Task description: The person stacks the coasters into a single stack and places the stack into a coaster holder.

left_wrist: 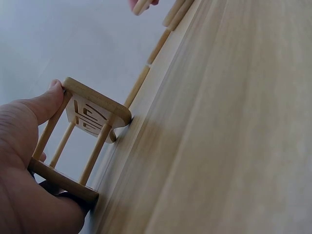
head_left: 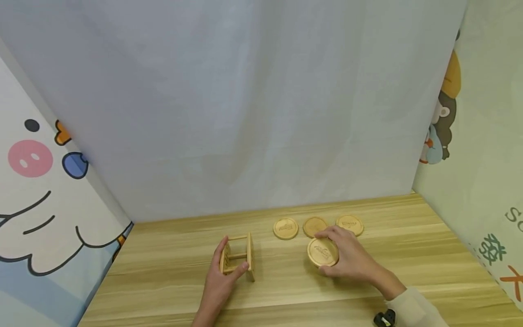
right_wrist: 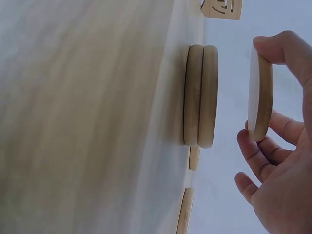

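My left hand (head_left: 218, 281) grips a small wooden coaster holder (left_wrist: 90, 109), thumb and fingers on its opposite sides. Slotted panels joined by thin rods make up this holder, which stands on the table. Farther right, my right hand (head_left: 353, 259) pinches a round wooden coaster (head_left: 323, 252) by its rim, held in the air. Dark lettering marks its top, and the right wrist view shows a whitish underside. Below it is a stack of two coasters (right_wrist: 201, 97), hidden in the head view. Behind lie a left coaster (head_left: 285, 228), a middle coaster (head_left: 313, 225) and a right coaster (head_left: 351, 224).
The wood-grain table (head_left: 163, 290) ends at a pale cloth backdrop (head_left: 229, 113). A cartoon-printed panel (head_left: 37, 218) borders the left side, and a greenish printed panel (head_left: 482, 172) the right. A small black object (head_left: 385, 318) sits by the right sleeve.
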`<state>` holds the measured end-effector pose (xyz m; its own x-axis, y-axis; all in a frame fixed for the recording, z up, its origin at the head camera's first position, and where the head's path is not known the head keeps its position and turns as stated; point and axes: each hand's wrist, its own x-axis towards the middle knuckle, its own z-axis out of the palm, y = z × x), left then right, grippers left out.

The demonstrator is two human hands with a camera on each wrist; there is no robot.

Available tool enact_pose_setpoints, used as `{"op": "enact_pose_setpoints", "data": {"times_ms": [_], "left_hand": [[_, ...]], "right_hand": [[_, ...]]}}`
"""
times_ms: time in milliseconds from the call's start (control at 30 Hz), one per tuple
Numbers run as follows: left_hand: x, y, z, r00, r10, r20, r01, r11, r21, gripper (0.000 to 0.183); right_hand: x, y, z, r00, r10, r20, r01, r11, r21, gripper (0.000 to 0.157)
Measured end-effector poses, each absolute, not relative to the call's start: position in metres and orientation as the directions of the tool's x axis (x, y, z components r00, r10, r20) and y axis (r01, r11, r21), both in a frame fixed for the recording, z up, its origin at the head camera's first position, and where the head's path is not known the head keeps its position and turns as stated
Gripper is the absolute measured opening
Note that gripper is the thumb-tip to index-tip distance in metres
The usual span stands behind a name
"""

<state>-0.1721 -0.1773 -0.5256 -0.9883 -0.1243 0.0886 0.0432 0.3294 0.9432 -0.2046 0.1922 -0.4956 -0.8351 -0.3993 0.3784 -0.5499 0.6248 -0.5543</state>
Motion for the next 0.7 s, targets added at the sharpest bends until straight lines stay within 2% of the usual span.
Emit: {"op": "enact_pose_setpoints", "data": {"times_ms": [200,500,700], "left_hand": [[-0.1711,-0.1774,-0.5203,-0.993,-0.114,0.027,-0.012,0.329,0.944,0.102],[-0.1708,-0.1775,-0.5192,-0.993,-0.117,0.017,-0.023,0.330,0.944,0.103],[-0.1706,-0.1769,-0.5189,-0.993,-0.117,0.021,-0.021,0.341,0.940,0.103]], "right_hand": [[-0.2044,0.1952,-0.4959,-0.837,-0.394,0.379,-0.546,0.626,-0.556,0.072],[-0.2028,0.1977,-0.4935,-0.834,-0.408,0.370,-0.551,0.629,-0.549,0.072],[-0.2006,0.2008,-0.4937,-0.855,-0.412,0.317,-0.519,0.642,-0.564,0.072]]}}
